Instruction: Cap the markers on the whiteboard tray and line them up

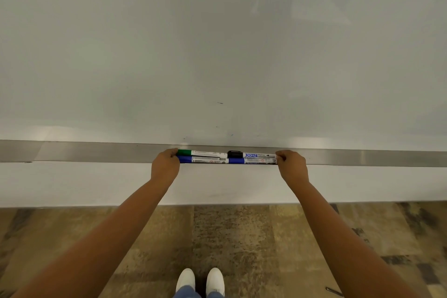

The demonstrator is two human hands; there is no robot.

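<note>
Four capped markers lie in two rows on the whiteboard tray point(96, 151), long axes running nine to three o'clock; green-capped marker point(202, 152) and black-capped marker point(251, 154) behind, two blue-capped markers point(217, 160) in front; left hand point(165, 167) presses their nine o'clock ends, right hand point(292, 166) the three o'clock ends, both curled against them, equally near.

Your left hand point(165, 164) and right hand point(292, 164) close off both ends of the four markers point(227, 157), which lie two by two on the metal tray point(96, 152), so no room remains to push along the row from either end. The whiteboard point(217, 43) stands right behind the tray and blocks any reach from the back. Left and right of your hands the tray lies bare, and you can come in freely from above and in front.
</note>
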